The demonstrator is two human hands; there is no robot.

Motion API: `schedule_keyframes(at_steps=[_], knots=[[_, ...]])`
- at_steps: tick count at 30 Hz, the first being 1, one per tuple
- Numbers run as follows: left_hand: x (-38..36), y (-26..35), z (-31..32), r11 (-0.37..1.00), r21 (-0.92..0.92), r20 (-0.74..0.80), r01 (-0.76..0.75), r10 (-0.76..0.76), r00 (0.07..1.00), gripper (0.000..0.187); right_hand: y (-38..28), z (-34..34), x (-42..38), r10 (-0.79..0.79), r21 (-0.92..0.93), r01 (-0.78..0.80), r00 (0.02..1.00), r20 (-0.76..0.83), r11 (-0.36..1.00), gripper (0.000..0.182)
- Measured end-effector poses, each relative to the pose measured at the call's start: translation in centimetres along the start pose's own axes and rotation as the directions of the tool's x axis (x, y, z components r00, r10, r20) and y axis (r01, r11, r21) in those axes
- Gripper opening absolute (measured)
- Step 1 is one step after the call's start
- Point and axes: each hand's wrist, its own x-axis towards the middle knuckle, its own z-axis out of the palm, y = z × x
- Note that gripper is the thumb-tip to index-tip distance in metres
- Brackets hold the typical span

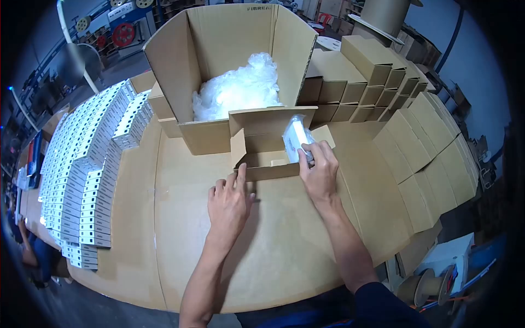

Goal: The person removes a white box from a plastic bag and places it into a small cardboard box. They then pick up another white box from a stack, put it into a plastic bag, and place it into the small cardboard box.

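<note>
A small cardboard box (273,173) stands on the work surface with its lid and side flaps up. My right hand (320,172) grips a white packet wrapped in clear plastic (296,135) and holds it tilted over the box's right end. My left hand (229,202) is open, its index finger stretched out against the front left corner of the box. Something small and pale lies on the box's floor; I cannot make out what it is.
Behind stands a large open carton (205,136) holding clear plastic bags (240,87). White labelled boxes (82,164) are stacked on the left. Folded cardboard boxes (355,82) and flat cartons (432,158) line the right. A person (38,251) is at the far left edge.
</note>
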Motion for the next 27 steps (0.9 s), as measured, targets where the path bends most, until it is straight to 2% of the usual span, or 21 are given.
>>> schedule_keyframes(at_steps=[8,11,14,17,18,19,21,23,25,27], knots=[[0.5,0.0,-0.7,0.998,0.060,0.014,0.022,-0.023,1.000,0.073,0.7,2.3,-0.2,0.041,-0.104,-0.035,0.997,0.059,0.994,0.011],[0.6,-0.1,-0.6,0.998,0.062,-0.003,0.009,-0.009,1.000,0.071,0.8,2.8,-0.7,0.065,-0.225,-0.046,0.995,0.077,0.973,0.010],[0.7,-0.6,-0.5,0.998,0.060,-0.009,-0.005,0.006,1.000,0.070,0.2,2.8,-0.9,0.180,-0.312,-0.141,0.979,0.099,0.940,0.010],[0.8,-0.6,-0.6,0.999,0.042,-0.003,-0.021,0.022,1.000,0.072,-0.5,2.1,-1.3,0.154,-0.392,-0.126,0.987,0.041,0.911,0.012],[0.7,-0.6,-0.4,0.999,0.037,-0.005,-0.030,0.030,1.000,0.073,-0.4,2.2,-1.8,0.164,-0.404,-0.145,0.986,0.013,0.903,0.015],[0.7,-0.7,-0.5,0.999,0.036,-0.010,-0.033,0.033,0.999,0.073,-0.6,1.8,-2.4,0.211,-0.426,-0.163,0.975,0.069,0.890,0.027],[0.8,-0.9,-0.2,1.000,-0.007,0.013,-0.028,0.028,1.000,0.076,-1.2,1.7,-4.3,0.217,-0.519,-0.133,0.971,0.104,0.844,0.041],[0.2,-1.6,-1.9,0.995,-0.088,0.030,-0.045,0.048,0.998,0.078,-1.9,1.7,-4.8,0.279,-0.529,-0.157,0.947,0.158,0.834,0.055],[-1.2,-3.7,-3.3,0.985,-0.167,-0.033,-0.034,0.028,0.999,0.074,-2.6,2.5,-4.9,0.252,-0.617,-0.133,0.961,0.110,0.776,0.062],[-3.0,-6.7,-5.0,0.974,-0.208,-0.062,0.088,-0.103,0.993,0.070,-4.5,2.8,-4.4,0.136,-0.431,-0.133,0.990,-0.023,0.892,0.060]])
